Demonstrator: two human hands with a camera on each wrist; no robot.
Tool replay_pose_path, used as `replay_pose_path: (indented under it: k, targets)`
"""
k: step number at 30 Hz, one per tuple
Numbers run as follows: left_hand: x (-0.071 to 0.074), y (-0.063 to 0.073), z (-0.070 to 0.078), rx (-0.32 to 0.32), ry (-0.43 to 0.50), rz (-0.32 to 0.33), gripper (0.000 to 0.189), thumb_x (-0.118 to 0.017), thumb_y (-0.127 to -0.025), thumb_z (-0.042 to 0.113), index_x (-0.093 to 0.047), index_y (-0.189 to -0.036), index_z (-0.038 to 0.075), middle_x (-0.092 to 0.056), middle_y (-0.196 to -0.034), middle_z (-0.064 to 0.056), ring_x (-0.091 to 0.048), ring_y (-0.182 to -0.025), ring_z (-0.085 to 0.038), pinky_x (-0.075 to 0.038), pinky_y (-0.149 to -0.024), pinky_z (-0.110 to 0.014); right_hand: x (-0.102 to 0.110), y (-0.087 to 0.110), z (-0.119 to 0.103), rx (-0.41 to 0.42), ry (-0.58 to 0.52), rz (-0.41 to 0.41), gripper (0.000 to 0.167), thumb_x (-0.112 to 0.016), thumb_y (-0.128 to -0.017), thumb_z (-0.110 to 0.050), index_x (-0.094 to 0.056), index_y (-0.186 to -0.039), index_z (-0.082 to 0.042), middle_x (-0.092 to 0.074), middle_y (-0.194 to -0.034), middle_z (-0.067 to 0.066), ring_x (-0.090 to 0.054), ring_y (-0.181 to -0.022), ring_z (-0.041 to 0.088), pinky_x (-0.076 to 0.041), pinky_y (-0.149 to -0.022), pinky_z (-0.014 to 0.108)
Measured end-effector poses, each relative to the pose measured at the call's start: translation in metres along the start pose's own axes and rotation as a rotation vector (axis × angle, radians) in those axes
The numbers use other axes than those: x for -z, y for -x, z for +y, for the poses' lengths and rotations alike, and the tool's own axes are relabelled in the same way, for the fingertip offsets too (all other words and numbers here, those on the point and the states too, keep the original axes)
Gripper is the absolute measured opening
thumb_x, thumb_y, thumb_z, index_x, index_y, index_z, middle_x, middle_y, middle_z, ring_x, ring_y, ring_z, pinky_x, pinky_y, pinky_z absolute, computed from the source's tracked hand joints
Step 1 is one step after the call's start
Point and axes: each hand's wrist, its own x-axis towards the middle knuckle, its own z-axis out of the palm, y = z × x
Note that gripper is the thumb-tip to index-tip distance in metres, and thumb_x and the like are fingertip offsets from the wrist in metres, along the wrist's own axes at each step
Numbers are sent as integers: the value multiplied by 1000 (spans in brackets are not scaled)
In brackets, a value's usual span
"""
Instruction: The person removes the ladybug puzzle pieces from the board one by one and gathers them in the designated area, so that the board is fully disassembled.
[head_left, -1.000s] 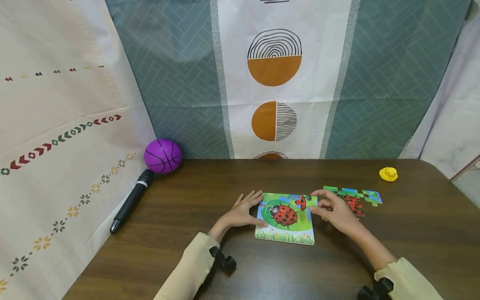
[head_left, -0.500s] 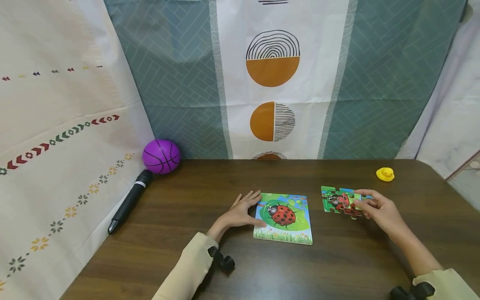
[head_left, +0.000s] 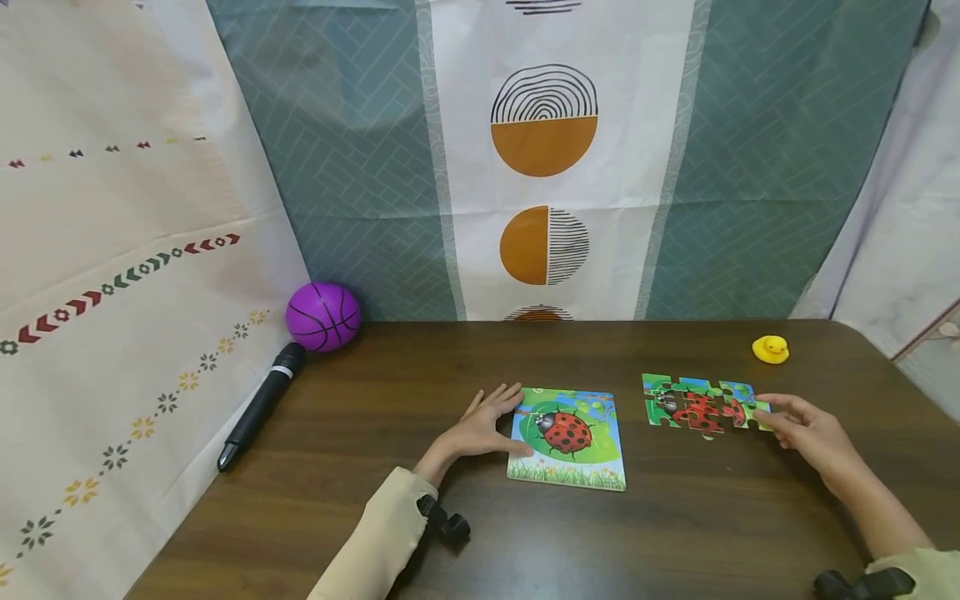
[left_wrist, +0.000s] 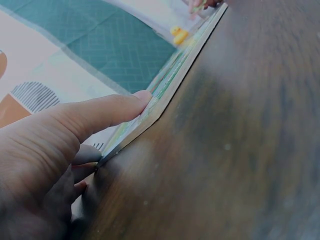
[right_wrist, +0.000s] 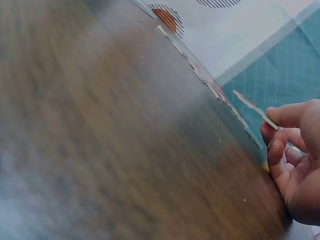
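1. Left hand (head_left: 483, 425): fingers spread, thumb lying on top of the ladybug board (head_left: 581, 458) at its left edge. The board sits flat, just right of that hand. My guess is the hand's there so it doesn't slide around on the table (head_left: 420, 367).

2. Right hand (head_left: 810, 437): pinching a puzzle piece (right_wrist: 254, 109) by one end between thumb and fingertips. Side-on from the right wrist it looks raised off the table. Holding just the end probably leaves the rest free and easy to see.

3. Loose ladybug pieces (head_left: 701, 408) lie just left of the right hand, loosely grouped with their picture sides up. Seems handy for matching: the board's picture is in plain sight between the left hand and the pieces.

4. Yellow duck (head_left: 770, 349): beyond the right hand. Purple ball (head_left: 322, 317) and black microphone (head_left: 261, 408): well left of the left hand. Likely just parked out of the way.
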Motion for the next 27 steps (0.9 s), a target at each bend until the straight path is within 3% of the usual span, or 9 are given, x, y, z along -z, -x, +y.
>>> replay_pose_path:
  k: [5,15,20,27]
  targets:
    - [-1,-1,0,3,-3,-1,94,-77,-81,40,-27,-155,11,-17,-165,-7,-6,-155,-29,4,-122,-59,0,-1,1,14,37,5,13,-59,-97,-38,-61,-109,-38,-55,-79,-31,-51,-70,-2,-47,-62,19]
    - [0,-1,0,6,-6,-3,93,-77,-82,39,-28,-155,11,-17,-165,-7,-5,-155,-29,5,-122,-59,-3,-1,1,50,125,35,44,-59,-97,-37,-60,-123,-1,-51,-79,-25,-51,-69,-3,-48,-61,19]
    - [-1,0,0,7,-1,-3,93,-77,-82,39,-27,-155,10,-17,-165,-7,-5,-155,-30,5,-122,-59,-4,-1,0,52,146,25,52,-57,-98,-36,-55,-127,6,-50,-82,-27,-50,-70,-3,-48,-61,19]
    - [0,0,1,-2,-7,-3,93,-77,-82,39,-27,-155,10,-17,-165,-8,-6,-154,-30,4,-121,-60,-2,0,-1,30,170,11,57,-57,-98,-38,-51,-132,8,-51,-84,-25,-50,-70,-2,-46,-61,20]
